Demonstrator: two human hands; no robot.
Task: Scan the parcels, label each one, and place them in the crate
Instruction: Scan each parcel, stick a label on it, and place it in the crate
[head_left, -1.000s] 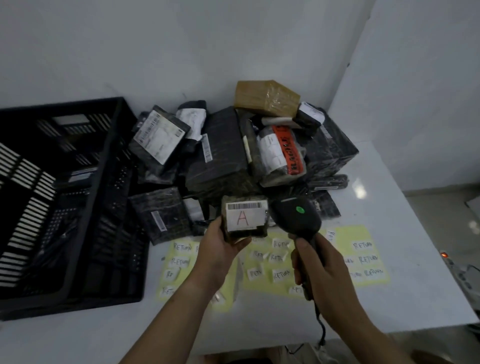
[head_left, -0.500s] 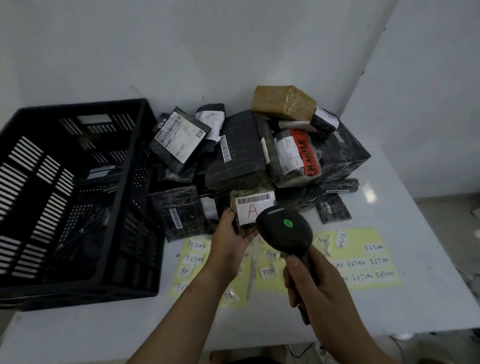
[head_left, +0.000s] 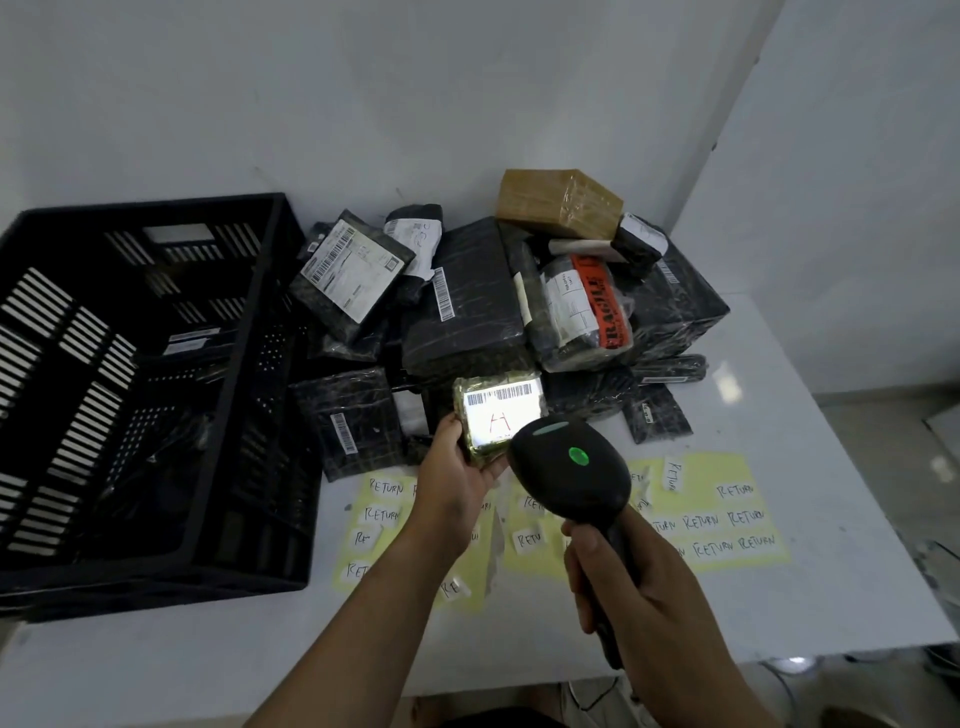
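A black slotted crate (head_left: 260, 467) stands on the left of the white bench (head_left: 841, 415), with dark wrapped items bearing white labels lying inside it. Just beside its right wall is a heap of parcels (head_left: 462, 312), most in black wrap. One with a large shipping label (head_left: 353, 270) leans near the crate, a brown box (head_left: 558, 202) sits on top at the back, and a parcel taped with an orange FRAGILE strip (head_left: 587, 312) lies to the right.

In front of the heap, the left grip (head_left: 452, 483) holds a small parcel (head_left: 498, 410) off the bench, fingers curled round its left and lower edges. Its white label, with a barcode and a red letter A, glows brightly. The barcode scanner (head_left: 571, 467), with a green light on its head, points at that label. The right grip (head_left: 639, 597) is wrapped round its handle. Yellow sheets of RETURN stickers (head_left: 727, 514) lie flat beneath both arms.
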